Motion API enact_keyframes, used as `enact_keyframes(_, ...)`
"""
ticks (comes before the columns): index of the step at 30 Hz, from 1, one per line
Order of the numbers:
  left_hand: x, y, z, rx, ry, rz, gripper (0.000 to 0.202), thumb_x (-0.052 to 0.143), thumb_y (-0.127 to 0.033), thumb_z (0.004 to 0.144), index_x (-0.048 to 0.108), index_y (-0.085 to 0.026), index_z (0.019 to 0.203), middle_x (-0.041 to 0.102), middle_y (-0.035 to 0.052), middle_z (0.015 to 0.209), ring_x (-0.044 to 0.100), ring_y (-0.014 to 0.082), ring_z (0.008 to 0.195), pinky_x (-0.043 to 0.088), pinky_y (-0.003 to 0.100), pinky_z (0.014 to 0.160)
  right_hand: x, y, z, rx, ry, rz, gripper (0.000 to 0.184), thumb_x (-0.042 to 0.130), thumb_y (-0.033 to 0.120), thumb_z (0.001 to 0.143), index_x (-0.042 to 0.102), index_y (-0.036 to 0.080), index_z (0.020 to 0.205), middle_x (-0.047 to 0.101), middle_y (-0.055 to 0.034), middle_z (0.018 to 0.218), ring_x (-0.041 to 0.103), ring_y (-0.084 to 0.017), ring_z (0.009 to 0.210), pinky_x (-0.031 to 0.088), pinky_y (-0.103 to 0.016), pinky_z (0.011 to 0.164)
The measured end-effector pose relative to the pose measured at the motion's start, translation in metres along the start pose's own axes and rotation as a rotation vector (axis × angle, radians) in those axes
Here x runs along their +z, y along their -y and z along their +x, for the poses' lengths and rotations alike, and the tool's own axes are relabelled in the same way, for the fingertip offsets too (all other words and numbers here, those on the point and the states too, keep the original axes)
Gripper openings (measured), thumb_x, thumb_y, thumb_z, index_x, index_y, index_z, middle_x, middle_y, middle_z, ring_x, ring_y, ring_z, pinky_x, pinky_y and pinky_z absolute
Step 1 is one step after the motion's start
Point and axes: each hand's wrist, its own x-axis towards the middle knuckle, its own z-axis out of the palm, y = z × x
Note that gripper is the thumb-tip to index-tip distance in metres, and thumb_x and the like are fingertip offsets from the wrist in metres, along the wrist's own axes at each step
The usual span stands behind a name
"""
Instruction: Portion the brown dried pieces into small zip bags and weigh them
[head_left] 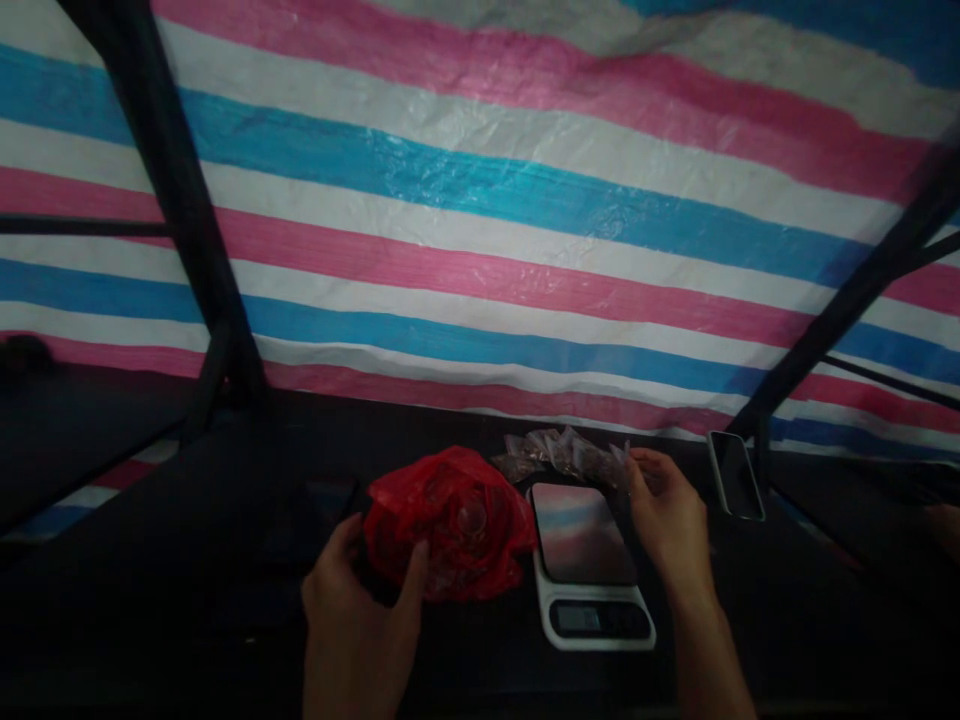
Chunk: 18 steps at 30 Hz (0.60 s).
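Note:
My left hand (360, 620) cups the near left side of a crumpled red plastic bag (450, 520) on the dark table, thumb and fingers curled against it. My right hand (667, 515) reaches past a white kitchen scale (592, 570) with a shiny plate. Its fingertips pinch at a pile of small clear packets (559, 455) lying just behind the scale. Something clear and round shows through the red bag.
A phone (736, 475) stands propped at the right against a black pole. A striped pink, blue and white tarp (487, 220) hangs behind the table. Black frame poles (180, 200) rise at left and right. A dark flat object (315, 515) lies left of the bag.

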Motion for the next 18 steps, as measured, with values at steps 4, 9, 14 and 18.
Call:
enact_keyframes(4, 0.005, -0.004, 0.004, -0.099, 0.136, -0.171, 0.069, 0.074, -0.054, 0.078, 0.056, -0.022, 0.137, 0.068, 0.0086, 0.107, 0.069, 0.0342, 0.102, 0.061, 0.054, 0.085, 0.012, 0.019, -0.024, -0.222, 0.17, -0.133, 0.038, 0.06, 0.05, 0.091, 0.076, 0.022, 0.112, 0.075, -0.0155, 0.115, 0.071, -0.035, 0.107, 0.052, -0.048, 0.095)
enact_keyframes(9, 0.003, -0.024, 0.006, -0.121, 0.07, -0.49, 0.056, 0.079, -0.044, 0.073, 0.059, -0.022, 0.12, 0.067, 0.0008, 0.091, 0.067, 0.0188, 0.074, 0.058, 0.031, 0.064, 0.033, 0.065, -0.081, -0.293, 0.703, -0.266, 0.034, 0.08, 0.033, 0.084, 0.075, 0.026, 0.117, 0.079, -0.0118, 0.112, 0.07, -0.04, 0.112, 0.051, -0.048, 0.095)
enact_keyframes(14, -0.01, -0.02, 0.02, -0.116, -0.006, -0.426, 0.049, 0.078, -0.037, 0.067, 0.063, -0.021, 0.11, 0.061, -0.0038, 0.077, 0.06, 0.0153, 0.065, 0.052, 0.026, 0.059, 0.042, 0.088, -0.088, -0.26, 0.794, -0.321, 0.043, 0.061, -0.001, 0.08, 0.073, 0.021, 0.115, 0.08, -0.0125, 0.104, 0.072, -0.033, 0.104, 0.049, -0.039, 0.086)
enact_keyframes(18, -0.023, -0.017, 0.027, -0.018, -0.16, -0.254, 0.047, 0.071, -0.03, 0.069, 0.062, -0.02, 0.114, 0.054, -0.0056, 0.073, 0.056, 0.016, 0.062, 0.048, 0.027, 0.057, 0.029, 0.092, -0.063, -0.128, 0.816, 0.036, 0.04, 0.056, 0.003, 0.083, 0.07, 0.023, 0.115, 0.074, -0.0011, 0.091, 0.068, -0.021, 0.082, 0.045, -0.029, 0.072)
